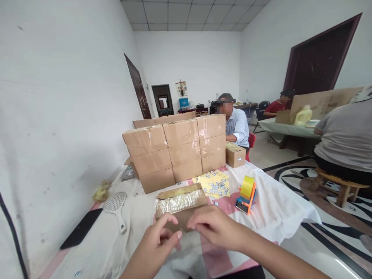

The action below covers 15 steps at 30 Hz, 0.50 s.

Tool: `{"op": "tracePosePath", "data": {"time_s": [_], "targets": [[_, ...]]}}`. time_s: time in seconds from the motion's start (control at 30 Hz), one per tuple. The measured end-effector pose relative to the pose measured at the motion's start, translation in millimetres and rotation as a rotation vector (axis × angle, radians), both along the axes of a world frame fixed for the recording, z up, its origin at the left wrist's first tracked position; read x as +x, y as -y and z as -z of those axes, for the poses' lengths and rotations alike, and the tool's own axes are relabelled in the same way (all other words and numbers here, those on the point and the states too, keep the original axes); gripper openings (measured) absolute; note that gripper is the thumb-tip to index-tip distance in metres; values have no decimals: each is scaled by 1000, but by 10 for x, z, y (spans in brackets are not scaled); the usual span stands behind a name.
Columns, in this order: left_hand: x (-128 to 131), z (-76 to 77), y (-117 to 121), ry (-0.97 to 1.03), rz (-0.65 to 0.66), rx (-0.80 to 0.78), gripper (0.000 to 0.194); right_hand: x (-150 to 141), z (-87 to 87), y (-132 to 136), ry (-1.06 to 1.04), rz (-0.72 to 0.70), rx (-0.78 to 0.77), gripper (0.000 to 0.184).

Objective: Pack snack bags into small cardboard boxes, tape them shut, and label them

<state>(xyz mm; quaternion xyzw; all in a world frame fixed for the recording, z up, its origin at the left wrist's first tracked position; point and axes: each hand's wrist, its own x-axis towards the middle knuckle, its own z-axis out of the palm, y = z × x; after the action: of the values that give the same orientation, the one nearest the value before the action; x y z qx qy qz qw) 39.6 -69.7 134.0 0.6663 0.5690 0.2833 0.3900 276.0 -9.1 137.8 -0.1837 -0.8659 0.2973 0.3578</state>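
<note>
My left hand (pixel 158 242) and my right hand (pixel 215 226) meet low in the view, just in front of an open cardboard box (pixel 180 204) with clear film over its contents. The fingers of both hands are curled together in pinches at the box's near wall. What they pinch is too small to make out. A tape dispenser (pixel 246 195) with a yellow roll lies to the right of the box. Yellow sheets (pixel 215 183) covered with small pieces lie behind it.
Taped cardboard boxes (pixel 177 149) are stacked at the back of the cloth-covered table (pixel 273 211). A slotted scoop (pixel 116 203) and a black phone (pixel 81 228) lie at the left by the wall. Three other people sit beyond, one on a wooden stool (pixel 337 186).
</note>
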Motion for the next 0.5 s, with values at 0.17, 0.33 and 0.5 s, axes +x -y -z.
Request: {"op": "tracePosePath", "data": {"time_s": [0.17, 0.33, 0.5], "targets": [[-127, 110, -111, 91, -16, -165, 35, 317, -400, -231, 83, 160, 225, 22], [-29, 0, -43, 172, -17, 21, 25, 123, -347, -196, 242, 76, -156, 26], [28, -27, -2, 154, -46, 203, 19, -186, -104, -60, 233, -54, -400, 18]]}}
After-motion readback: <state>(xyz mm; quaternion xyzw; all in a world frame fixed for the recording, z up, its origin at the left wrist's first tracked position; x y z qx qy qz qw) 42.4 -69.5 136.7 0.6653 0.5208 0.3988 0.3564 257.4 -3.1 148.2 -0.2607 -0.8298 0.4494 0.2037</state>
